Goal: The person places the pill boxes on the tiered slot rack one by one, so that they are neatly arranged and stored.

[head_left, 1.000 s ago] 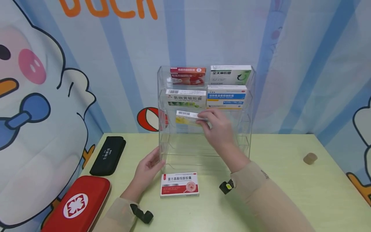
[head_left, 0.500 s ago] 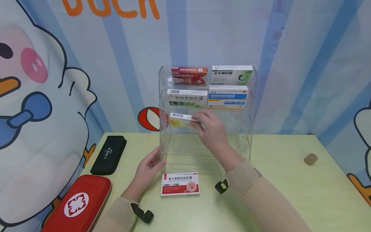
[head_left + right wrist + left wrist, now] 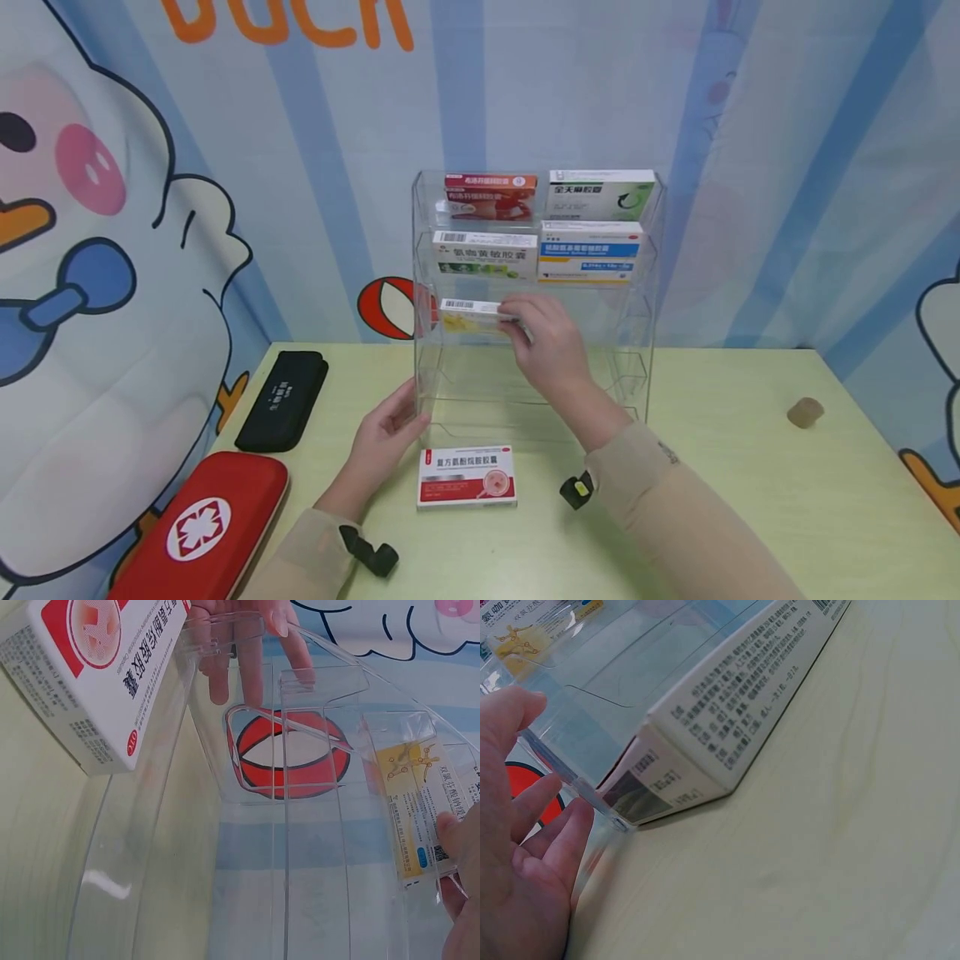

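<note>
A clear tiered acrylic display rack (image 3: 525,421) stands on the table, with medicine boxes in its upper tiers. My right hand (image 3: 551,337) pinches the right end of a white-and-yellow medicine box (image 3: 468,318) at the third tier, below the green-and-white box (image 3: 485,254). In the right wrist view, the held box (image 3: 420,799) shows behind clear panels, thumb on its face. My left hand (image 3: 382,433) holds the rack's lower left edge, thumb at the front and fingers outside. A red-and-white medicine box (image 3: 467,477) lies before the rack.
A red box (image 3: 491,197) and a white-and-green box (image 3: 600,196) fill the top tier. A blue-and-white box (image 3: 588,252) sits below them. At left lie a black case (image 3: 281,400) and a red case (image 3: 198,525); a small brown cylinder (image 3: 805,412) stands at right.
My right hand has moved left and slightly down with the white-and-yellow box, which now sits lower against the third tier. My left hand stays at the rack's edge.
</note>
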A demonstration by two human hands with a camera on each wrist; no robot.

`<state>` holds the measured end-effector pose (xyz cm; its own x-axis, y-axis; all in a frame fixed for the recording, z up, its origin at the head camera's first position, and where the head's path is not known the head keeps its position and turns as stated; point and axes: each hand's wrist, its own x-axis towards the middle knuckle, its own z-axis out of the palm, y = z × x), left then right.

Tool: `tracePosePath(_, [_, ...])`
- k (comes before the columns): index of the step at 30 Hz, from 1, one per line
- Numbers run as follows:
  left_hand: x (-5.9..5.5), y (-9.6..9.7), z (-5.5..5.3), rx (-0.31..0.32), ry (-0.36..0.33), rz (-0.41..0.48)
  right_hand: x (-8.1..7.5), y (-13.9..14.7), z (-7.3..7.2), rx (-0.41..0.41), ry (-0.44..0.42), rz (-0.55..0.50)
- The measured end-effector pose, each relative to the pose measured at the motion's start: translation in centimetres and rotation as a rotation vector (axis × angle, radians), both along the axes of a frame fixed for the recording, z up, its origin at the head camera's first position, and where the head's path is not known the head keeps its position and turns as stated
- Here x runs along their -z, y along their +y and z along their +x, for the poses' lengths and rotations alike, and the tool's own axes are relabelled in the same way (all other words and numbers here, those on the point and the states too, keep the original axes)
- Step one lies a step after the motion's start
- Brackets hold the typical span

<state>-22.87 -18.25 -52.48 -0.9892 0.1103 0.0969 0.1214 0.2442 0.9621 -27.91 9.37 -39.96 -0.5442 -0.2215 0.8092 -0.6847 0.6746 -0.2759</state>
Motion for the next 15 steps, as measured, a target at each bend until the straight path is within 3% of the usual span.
tracePosePath(5, [0.0, 0.1, 0.0, -0.002, -0.009, 0.01, 0.1, 0.0, 0.5, 0.003, 0.006, -0.009])
tracePosePath(15, [0.0, 0.1, 0.0, -0.008, -0.003, 0.003, 1.0, 0.0, 1.7, -0.035, 0.114, -0.058])
